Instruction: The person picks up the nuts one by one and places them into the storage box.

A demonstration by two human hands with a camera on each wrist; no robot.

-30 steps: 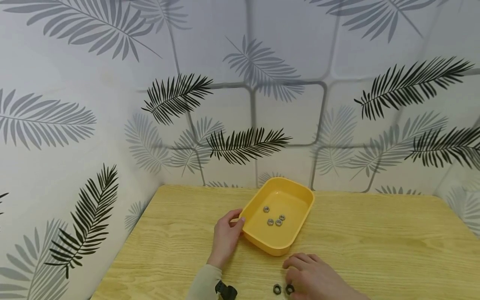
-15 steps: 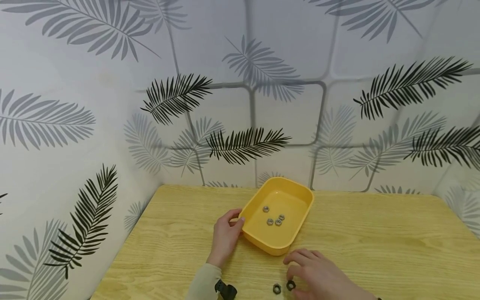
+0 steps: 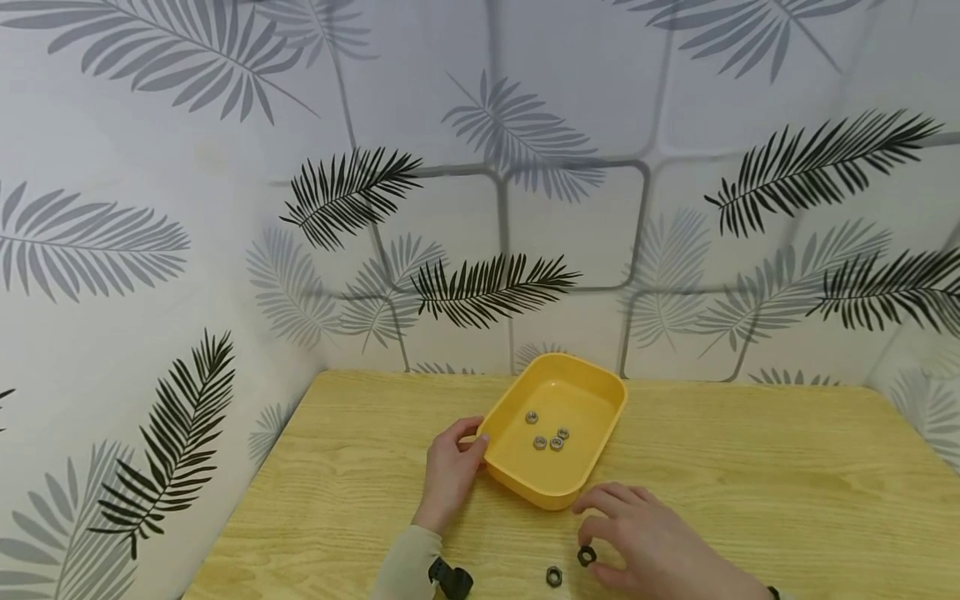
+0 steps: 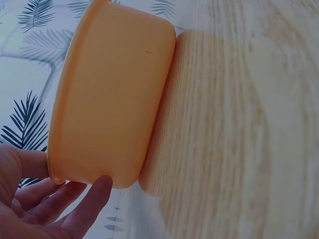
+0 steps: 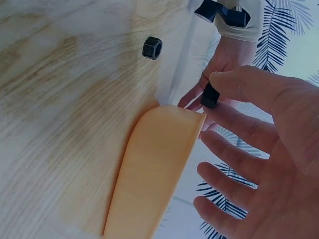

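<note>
A yellow plastic tray (image 3: 596, 379) stands on the wooden table with several silver hex nuts (image 3: 557, 444) on its floor. My left hand (image 3: 453, 467) grips its left corner, thumb over the rim and fingers along the outer wall, as the left wrist view shows on the orange-looking wall (image 4: 109, 99). In front of the tray's near corner, my right hand (image 3: 637, 537) pinches a dark hex nut (image 3: 587, 556) between thumb and index finger; the other fingers are spread. The right wrist view shows this pinched nut (image 5: 210, 95) edge-on. Another dark nut (image 5: 152, 48) lies on the table.
The light wooden table (image 3: 750, 467) runs back to a wall (image 3: 570, 225) with a leaf pattern. A black strap device (image 3: 452, 579) sits on the left wrist, over a pale sleeve (image 3: 408, 562).
My right hand has lifted the dark nut slightly and moved it up and right in the head view. My left hand and the tray have stayed in place.
</note>
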